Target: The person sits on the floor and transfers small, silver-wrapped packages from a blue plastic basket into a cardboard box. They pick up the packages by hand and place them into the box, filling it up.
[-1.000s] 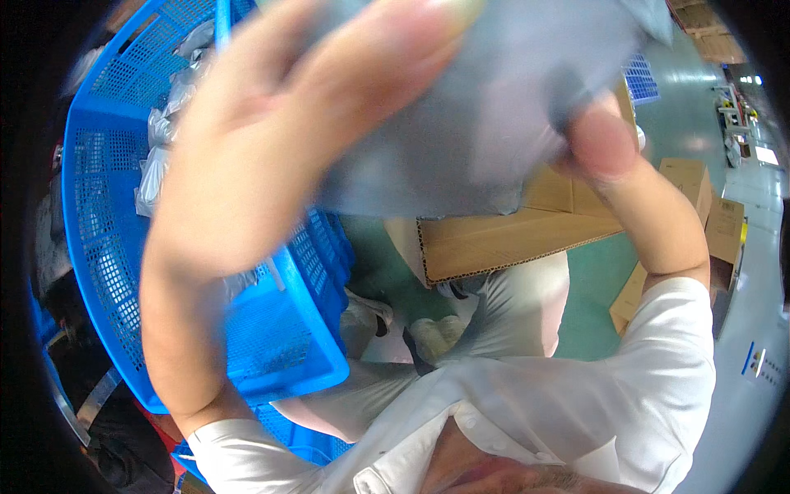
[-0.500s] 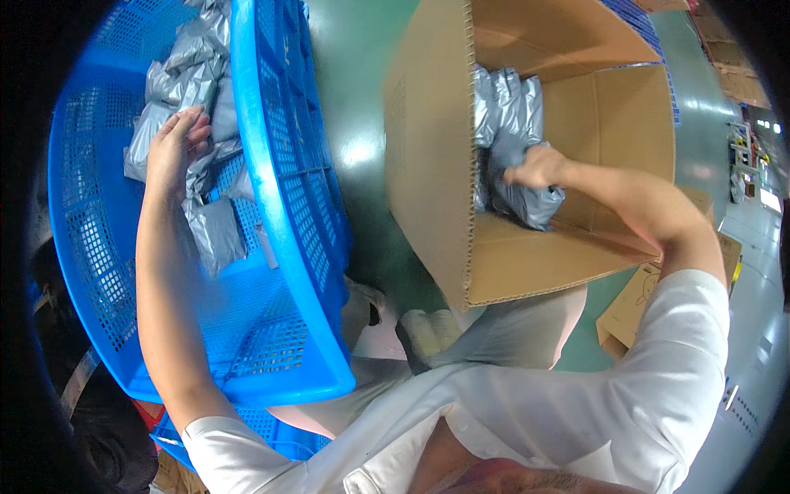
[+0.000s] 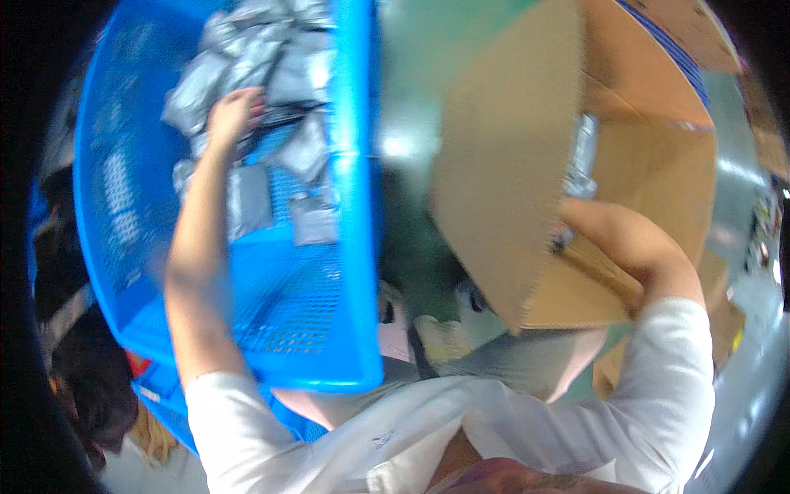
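Crate of blue plastic (image 3: 355,206) stands at the person's left; a cardboard carton (image 3: 510,156) opens at the right. The right forearm (image 3: 629,239) extends into it, right hand hidden behind the side wall, grip impossible to tell. Fingers loosely curled, the left hand (image 3: 237,111) is over grey pouches (image 3: 197,90) in the crate; whether it holds one, I can't tell. Handling pouches seems the step; the next move calls for a firm pinch. I can read no writing.
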Motion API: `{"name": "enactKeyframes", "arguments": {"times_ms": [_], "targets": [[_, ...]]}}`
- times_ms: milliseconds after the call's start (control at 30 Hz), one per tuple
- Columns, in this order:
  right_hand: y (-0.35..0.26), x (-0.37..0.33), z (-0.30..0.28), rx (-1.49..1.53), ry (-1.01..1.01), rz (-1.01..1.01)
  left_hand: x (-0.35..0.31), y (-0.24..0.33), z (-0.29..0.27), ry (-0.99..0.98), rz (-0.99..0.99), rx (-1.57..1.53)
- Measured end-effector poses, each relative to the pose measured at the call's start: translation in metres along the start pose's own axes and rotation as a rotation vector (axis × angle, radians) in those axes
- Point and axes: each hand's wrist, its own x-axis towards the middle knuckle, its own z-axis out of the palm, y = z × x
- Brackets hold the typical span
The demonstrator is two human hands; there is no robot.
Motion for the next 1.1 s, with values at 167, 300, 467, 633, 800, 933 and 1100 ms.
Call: {"name": "enactKeyframes", "arguments": {"times_ms": [167, 300, 467, 633, 800, 933, 1100], "targets": [[0.061, 0.065, -0.020, -0.376, -0.055, -0.097, 0.034, -0.026, 0.007, 0.075, 0.207, 0.693], [0.063, -0.024, -0.036, -0.368, 0.081, -0.523, 0.019, 0.020, 0.037, 0.437, 0.511, 1.075], [0.032, -0.190, -0.054, -0.291, 0.388, -0.485, 0.066, -0.001, 0.012, 0.409, 0.213, 0.992], [0.075, -0.222, -0.077, 0.002, 0.562, -0.628, 0.066, -0.017, -0.013, 0.144, -0.088, 0.915], [0.071, -0.259, -0.072, 0.466, 0.547, -1.089, -0.014, 0.032, -0.063, 0.006, -0.087, -0.058], [0.041, -0.314, -0.054, 0.548, 0.452, -1.609, -0.135, 0.126, -0.087, -0.036, 0.320, -0.289], [-0.018, -0.373, -0.027, 0.746, 0.210, -2.041, -0.241, 0.216, -0.053, -0.614, 0.633, -0.538]]}}
